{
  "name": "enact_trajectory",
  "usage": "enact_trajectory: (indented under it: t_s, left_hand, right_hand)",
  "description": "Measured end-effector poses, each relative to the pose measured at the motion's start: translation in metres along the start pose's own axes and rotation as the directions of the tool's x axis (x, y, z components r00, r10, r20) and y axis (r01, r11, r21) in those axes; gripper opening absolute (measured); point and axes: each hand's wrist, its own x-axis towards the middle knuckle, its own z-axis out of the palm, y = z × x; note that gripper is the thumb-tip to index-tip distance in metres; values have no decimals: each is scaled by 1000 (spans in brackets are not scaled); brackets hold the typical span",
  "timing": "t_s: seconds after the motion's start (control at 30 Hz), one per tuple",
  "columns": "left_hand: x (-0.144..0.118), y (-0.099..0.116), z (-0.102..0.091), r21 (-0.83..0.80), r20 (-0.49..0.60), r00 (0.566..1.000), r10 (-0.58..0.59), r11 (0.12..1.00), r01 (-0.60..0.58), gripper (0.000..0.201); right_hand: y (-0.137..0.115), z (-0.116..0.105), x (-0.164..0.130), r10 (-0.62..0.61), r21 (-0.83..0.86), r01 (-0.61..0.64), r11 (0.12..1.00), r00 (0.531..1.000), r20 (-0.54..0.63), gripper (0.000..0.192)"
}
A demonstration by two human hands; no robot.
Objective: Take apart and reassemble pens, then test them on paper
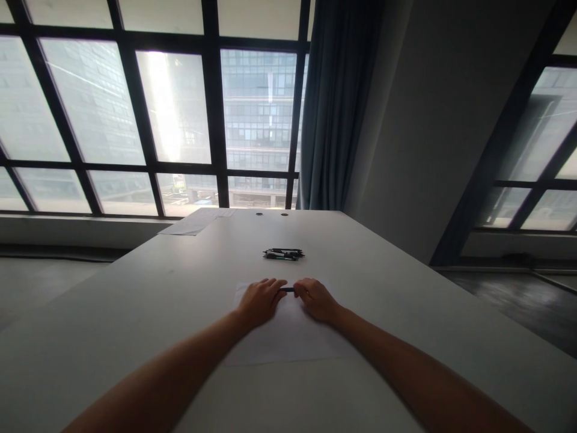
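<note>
Head view looks along a white table (pixel 135 313) toward a wall of dark-framed windows (pixel 216 120). I have both forearms stretched out over the tabletop, and the hands meet near the middle of it.

Between them I hold a pen (pixel 287 289): only a short dark stretch of it shows in the gap, lying level and running left to right. My left hand (pixel 260 299) is palm down with the fingers curled forward over the pen's left end. My right hand (pixel 317 297) is closed around the right end, knuckles up. Both hands grip the pen; I cannot tell whether it is capped or how far each end reaches into the fist.

Pen and hands sit just above a sheet (pixel 288 337) of white paper lying flat on the table, its far edge under the fingers and its near edge between my forearms.

Farther along the table, well apart from the hands, a small bunch of pens (pixel 283 254) lies flat, dark-bodied, one with a green part. Beyond them, at the far left corner, more papers (pixel 196 224) lie near the edge. Two small round holes (pixel 271 214) mark the far end. A blue curtain (pixel 338 102) hangs right of the windows, beside a plain wall (pixel 442 120).
</note>
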Motion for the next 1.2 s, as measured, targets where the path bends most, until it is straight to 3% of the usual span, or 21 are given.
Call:
enact_trajectory:
  t_s: [0.23, 0.53, 0.87, 1.07, 1.2]
  left_hand:
    - [0, 1, -3, 46, 22, 998, -64, 997, 63, 27]
    - [0, 10, -12, 144, 72, 988, -135, 982, 124, 29]
    - [-1, 2, -8, 145, 62, 991, -121, 983, 111, 29]
    - [1, -12, 0, 90, -76, 997, 23, 996, -16, 29]
    - [3, -17, 3, 129, -246, 959, 139, 986, -110, 29]
  right_hand:
    - [6, 0, 5, -178, -28, 177, 984, 982, -65, 55]
    - [4, 0, 5, -266, -82, 257, 963, 956, -126, 55]
    - [1, -10, 5, -452, -264, 416, 870, 887, -93, 36]
    - [1, -6, 3, -332, -193, 307, 932, 937, -110, 39]
    - [-2, -3, 2, -183, -100, 176, 979, 981, -63, 42]
